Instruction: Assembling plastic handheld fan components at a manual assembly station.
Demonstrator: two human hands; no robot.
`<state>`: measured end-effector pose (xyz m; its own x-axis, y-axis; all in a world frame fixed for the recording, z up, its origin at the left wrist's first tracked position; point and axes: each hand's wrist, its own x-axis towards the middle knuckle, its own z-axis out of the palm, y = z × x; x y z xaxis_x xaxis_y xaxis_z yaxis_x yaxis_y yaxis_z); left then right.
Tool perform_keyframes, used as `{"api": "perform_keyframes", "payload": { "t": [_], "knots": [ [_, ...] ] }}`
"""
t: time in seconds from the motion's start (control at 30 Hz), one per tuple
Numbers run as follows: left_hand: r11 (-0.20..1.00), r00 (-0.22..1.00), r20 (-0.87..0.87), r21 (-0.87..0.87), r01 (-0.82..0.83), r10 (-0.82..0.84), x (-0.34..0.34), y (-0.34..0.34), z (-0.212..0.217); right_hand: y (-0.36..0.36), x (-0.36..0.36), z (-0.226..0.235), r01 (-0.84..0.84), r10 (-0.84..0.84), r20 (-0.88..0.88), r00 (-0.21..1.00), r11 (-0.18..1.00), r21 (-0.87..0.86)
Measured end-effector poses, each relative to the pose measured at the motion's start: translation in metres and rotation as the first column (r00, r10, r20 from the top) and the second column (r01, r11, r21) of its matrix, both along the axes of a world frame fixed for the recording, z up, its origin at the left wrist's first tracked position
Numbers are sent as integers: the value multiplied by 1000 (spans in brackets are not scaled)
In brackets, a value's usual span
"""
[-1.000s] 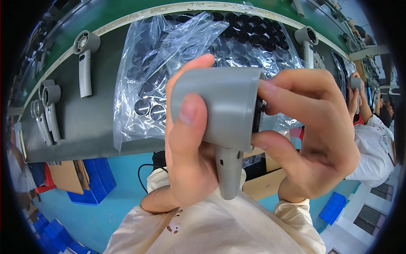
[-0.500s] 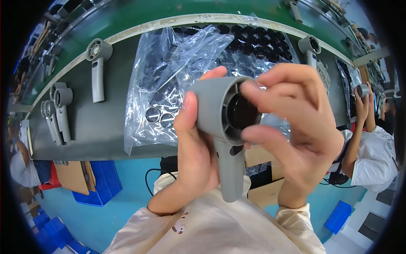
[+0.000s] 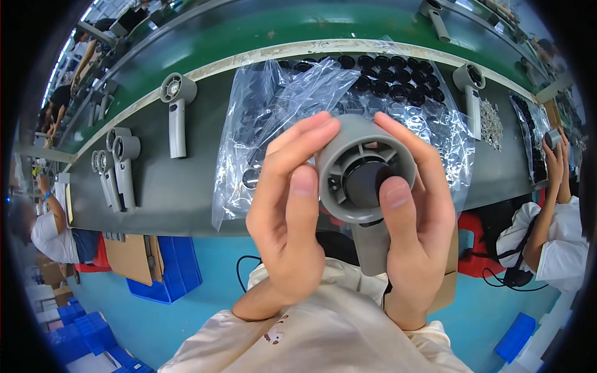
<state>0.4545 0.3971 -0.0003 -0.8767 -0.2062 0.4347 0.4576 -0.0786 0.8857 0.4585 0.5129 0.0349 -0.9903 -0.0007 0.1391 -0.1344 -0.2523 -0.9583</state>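
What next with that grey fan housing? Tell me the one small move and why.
Probably press the black round insert fully home with the right thumb. The grey fan housing faces the camera, gripped by the left hand and the right hand; the right thumb already rests on the insert's edge, though whether it sits flush is hard to tell.

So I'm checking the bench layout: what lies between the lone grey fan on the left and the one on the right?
In the head view, a clear plastic bag of black round parts lies between the left fan and right fan.
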Motion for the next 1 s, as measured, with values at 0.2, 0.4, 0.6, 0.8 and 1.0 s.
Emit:
{"api": "perform_keyframes", "payload": {
  "t": [0.2, 0.4, 0.6, 0.8, 1.0],
  "knots": [
    [996, 996, 13, 26, 85, -85, -1, 6, 10, 1, -2, -3, 4, -3, -49, 999, 1000, 10],
    [990, 958, -265, 57, 130, -110, -2, -4, -4, 5, -8, -5, -70, 84, -186, 979, 994, 84],
    [939, 950, -108, 154, 309, -294, -2, -22, -17, 24, -8, -18, -175, 284, -171, 944, 866, 468],
    [880, 884, -6, 92, 466, -468, 16, -35, -10, 30, 18, -12, -255, 256, 51, 965, 882, 396],
    [859, 861, 126, -91, 504, -492, 40, -40, -11, 21, 53, -29, -313, 262, 250, 932, 930, 191]
  ]
}}
